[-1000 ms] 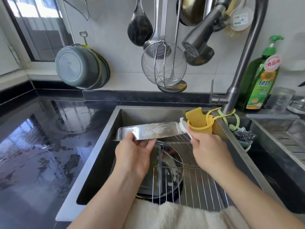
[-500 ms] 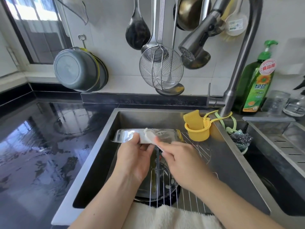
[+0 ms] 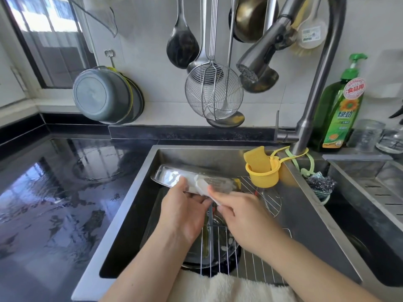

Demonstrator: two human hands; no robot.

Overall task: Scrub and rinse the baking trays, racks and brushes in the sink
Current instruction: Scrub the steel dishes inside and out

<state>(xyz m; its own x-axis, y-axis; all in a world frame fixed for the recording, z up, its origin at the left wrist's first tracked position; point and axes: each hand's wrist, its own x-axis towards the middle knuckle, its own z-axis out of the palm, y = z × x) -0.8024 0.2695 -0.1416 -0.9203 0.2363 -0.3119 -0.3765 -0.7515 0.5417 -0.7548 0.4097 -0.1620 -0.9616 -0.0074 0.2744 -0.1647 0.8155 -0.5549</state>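
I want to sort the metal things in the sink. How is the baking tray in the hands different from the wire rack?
The baking tray is solid sheet metal; the wire rack is thin open bars. The tray is lifted and tilted, gripped by the left hand while the right hand holds a white scrubber on it; the rack lies in the sink, untouched. Both are shiny silver metal.
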